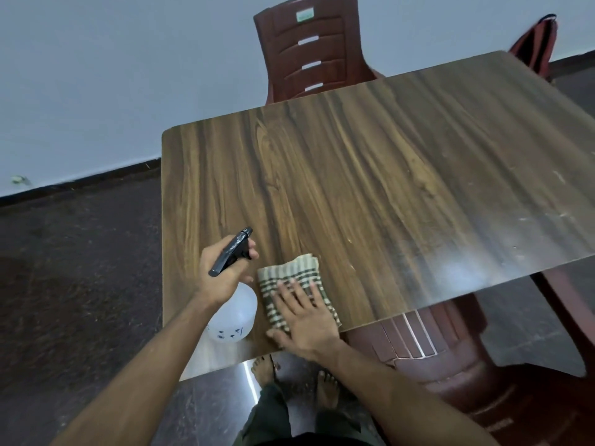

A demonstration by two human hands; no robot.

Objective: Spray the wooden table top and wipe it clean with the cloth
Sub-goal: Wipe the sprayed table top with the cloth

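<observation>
Table: one wooden table top (370, 175), its right side cut off by the frame edge
Spray bottle: one white spray bottle (233, 320) with a black head, over the near left corner of the table; whether its base touches the wood cannot be told
Cloth: one striped cloth (291, 278) lying flat on the near part of the table, just right of the bottle
Left hand: left hand (225, 272) wrapped around the bottle's neck, fingers closed on it
Right hand: right hand (304, 317) spread flat, palm down on the cloth, gripping nothing
Chairs: three reddish plastic chairs, one far (312, 49), one near right (450, 355) partly under the table, one far right (536, 43) mostly hidden
Feet: two bare feet (264, 370), partly hidden by the arms
Bottle markings: dark marks, too small to read
</observation>
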